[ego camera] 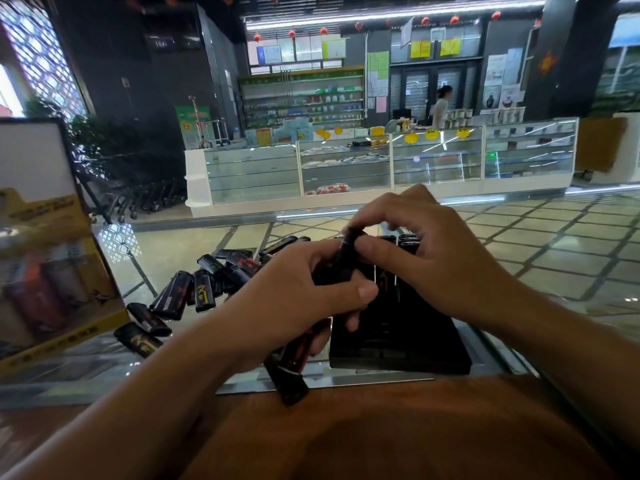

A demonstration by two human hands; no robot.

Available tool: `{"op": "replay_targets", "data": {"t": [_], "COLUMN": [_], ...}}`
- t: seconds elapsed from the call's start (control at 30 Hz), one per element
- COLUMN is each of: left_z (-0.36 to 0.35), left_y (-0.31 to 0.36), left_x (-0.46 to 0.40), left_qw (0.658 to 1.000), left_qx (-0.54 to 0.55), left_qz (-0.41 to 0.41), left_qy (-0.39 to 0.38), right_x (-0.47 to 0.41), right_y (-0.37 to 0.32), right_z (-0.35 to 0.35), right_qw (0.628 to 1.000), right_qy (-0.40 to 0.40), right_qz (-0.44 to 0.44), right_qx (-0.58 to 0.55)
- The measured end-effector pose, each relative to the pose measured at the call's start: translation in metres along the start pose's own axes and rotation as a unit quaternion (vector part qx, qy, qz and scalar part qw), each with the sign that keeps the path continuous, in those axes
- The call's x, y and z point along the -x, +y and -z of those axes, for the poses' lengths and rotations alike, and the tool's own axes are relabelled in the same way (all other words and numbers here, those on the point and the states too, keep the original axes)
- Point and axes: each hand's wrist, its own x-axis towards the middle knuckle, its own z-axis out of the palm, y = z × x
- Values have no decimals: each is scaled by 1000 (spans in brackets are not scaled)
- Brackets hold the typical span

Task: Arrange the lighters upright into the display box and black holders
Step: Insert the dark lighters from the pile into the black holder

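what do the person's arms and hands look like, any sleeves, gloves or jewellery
Both forearms are bare as far as the frame shows, with no sleeve reaching into view. The left hand and the right hand wear no gloves. No ring, watch or bracelet is visible on either one. The fingernails look short and unpainted. At the bottom of the frame a brown garment covers the person's body.

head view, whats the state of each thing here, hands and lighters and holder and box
left hand: grips a bunch of lighters
right hand: pinches the top of one upright lighter
black holder: on the glass counter, a few lighters standing at its far end
loose lighters: lying flat in a pile
display box: standing at the left, blurred
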Motion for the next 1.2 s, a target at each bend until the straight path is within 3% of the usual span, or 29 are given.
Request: {"op": "replay_targets", "data": {"t": [0.1,0.27,0.53,0.7,0.87,1.1,1.2], "left_z": [-3,-2,-1,-1,-1,-9,-5], "left_y": [3,-1,-6,-5,-7,-6,-9], "left_x": [-1,-3,-4,-3,-7,-4,-7], "left_qw": [1000,998,999,999,995,999,996], "left_qx": [26,42,4,40,-60,-18,-84], "left_qz": [-17,-8,-6,21,-19,-35,-34], "left_qy": [-4,54,48,15,73,-5,19], "right_x": [1,-4,-3,-4,-3,-5,-3], "right_y": [-2,2,1,0,1,-1,5], "right_z": [3,15,20,25,23,21,27], "right_qw": [998,973,977,948,950,948,955], "right_qy": [14,100,74,22,27,10,19], "right_qz": [-17,-82,-111,-141,-150,-118,-110], "right_qx": [-55,-189,-168,-284,-271,-297,-274]}}
